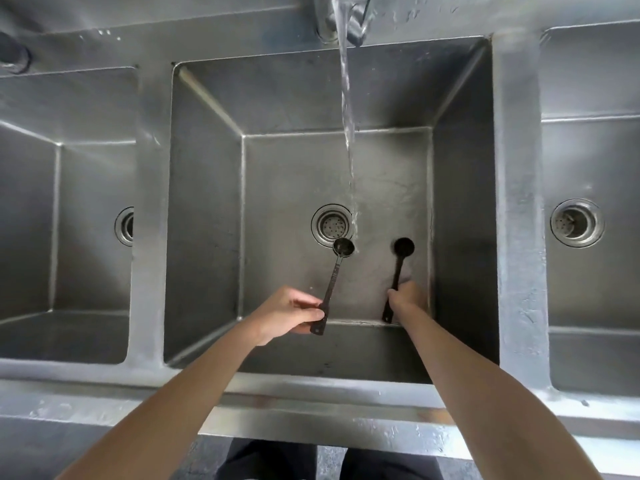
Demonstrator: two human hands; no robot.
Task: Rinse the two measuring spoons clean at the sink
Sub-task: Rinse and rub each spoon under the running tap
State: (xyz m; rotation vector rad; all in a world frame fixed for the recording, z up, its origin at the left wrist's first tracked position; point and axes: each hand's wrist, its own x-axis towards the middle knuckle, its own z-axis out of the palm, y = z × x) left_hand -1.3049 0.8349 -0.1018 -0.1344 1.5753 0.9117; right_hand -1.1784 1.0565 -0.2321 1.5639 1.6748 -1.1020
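Both of my hands are inside the middle basin (207, 202) of a steel sink. My left hand (289, 311) pinches the handle end of a black measuring spoon (333, 275); its bowl sits just left of the falling water stream (348, 133) and over the edge of the drain (331, 225). My right hand (407, 297) grips the handle of a second black measuring spoon (399, 265), whose bowl points away from me, to the right of the stream and out of the water.
The tap (341, 15) at the back runs steadily into the middle basin. A left basin (69, 220) and a right basin (588, 161) flank it, each with its own drain. The wet steel front rim (311, 407) runs across below my arms.
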